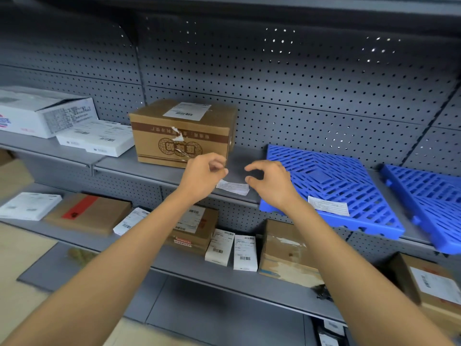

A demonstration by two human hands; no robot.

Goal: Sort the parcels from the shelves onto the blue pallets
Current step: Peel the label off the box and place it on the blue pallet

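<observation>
On the middle shelf stands a brown cardboard box point(182, 133) with a white label on top. To its right lies a blue pallet point(349, 176) carrying a paper slip point(328, 206), and a second blue pallet point(429, 203) lies at the far right. A small white paper label point(233, 188) lies on the shelf between box and pallet. My left hand point(204, 174) hovers in front of the box's lower right corner, its fingers curled against the thumb with nothing visible in them. Just above the label, my right hand point(270, 179) has thumb and fingers apart in a curve and holds nothing.
White boxes point(47, 113) and a flat white parcel point(97, 138) sit at the left of the grey shelf point(154, 168). The lower shelf holds flat brown parcels point(87, 216), small white packets point(244, 253) and cardboard boxes point(287, 255). Perforated back panels close off the rear.
</observation>
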